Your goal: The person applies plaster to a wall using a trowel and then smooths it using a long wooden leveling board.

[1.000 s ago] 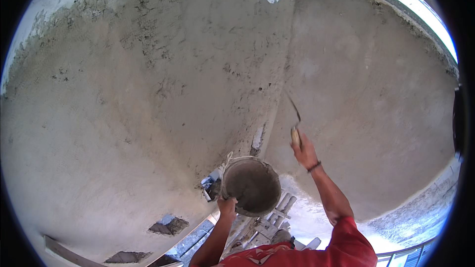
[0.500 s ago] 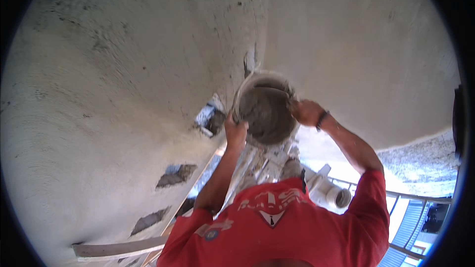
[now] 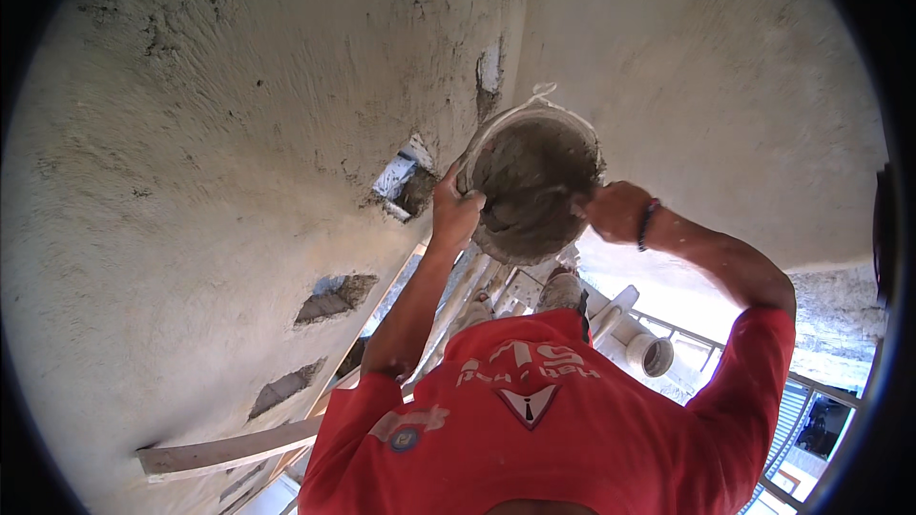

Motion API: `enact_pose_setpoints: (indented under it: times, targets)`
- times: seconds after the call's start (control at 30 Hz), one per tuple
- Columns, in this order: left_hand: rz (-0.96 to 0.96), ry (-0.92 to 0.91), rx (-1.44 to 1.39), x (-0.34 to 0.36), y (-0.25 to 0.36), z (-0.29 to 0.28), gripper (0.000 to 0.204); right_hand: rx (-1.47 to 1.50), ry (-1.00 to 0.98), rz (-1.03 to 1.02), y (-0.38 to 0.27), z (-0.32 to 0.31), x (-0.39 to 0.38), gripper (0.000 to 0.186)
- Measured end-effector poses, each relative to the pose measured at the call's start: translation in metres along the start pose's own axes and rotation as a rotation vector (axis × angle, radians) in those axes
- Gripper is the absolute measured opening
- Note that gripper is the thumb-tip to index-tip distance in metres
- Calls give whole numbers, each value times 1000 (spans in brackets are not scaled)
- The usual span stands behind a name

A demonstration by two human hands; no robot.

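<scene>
Our red shirt (image 3: 544, 420) nearest below, our left hand (image 3: 452, 212) closed in a grip on the rim of a mortar-filled bucket (image 3: 530, 186), our right hand (image 3: 615, 210) clasping its opposite rim, bucket raised before rough plastered wall (image 3: 239, 133), recessed wall box (image 3: 401, 181) just left.

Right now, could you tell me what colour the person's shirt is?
Red shirt, with pale print, clearest in the head view.

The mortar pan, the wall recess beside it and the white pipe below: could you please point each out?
mortar pan (image 3: 530, 193): head view, on the wet grey mortar inside.
wall recess (image 3: 405, 183): head view, on its pale inner edge.
white pipe (image 3: 655, 354): head view, on its open end.
</scene>
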State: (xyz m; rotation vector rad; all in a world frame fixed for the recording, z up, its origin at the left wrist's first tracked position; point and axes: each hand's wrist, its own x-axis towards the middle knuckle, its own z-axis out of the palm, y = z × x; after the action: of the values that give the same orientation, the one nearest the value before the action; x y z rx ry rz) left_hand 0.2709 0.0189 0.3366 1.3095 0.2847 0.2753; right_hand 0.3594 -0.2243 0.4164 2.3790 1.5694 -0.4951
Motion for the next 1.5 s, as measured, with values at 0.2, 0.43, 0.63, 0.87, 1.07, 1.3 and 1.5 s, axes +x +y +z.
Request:
enact_pose_setpoints:
  times: [0.2,0.43,0.63,0.87,1.07,1.3,1.5]
  targets:
    - [107,-39,253,-3,1,12,62,10,46,173,4,-20,7,19]
    - [102,24,123,0,3,15,62,776,-366,294,12,-14,23,21]
    - [41,103,29,-8,-11,18,62,1267,-359,143,-6,27,22,19]
    - [127,107,192,-12,-13,22,59,2245,-385,103,-28,80,18,30]
    - [-11,264,-47,-7,-21,7,59,2394,-169,-4,-42,103,16,32]
    - [-35,307,-185,7,-29,-4,71,2550,-19,-104,-44,71,7,40]
    - [-1,367,-133,4,-33,-14,61,2808,475,-233,-25,15,-19,37]
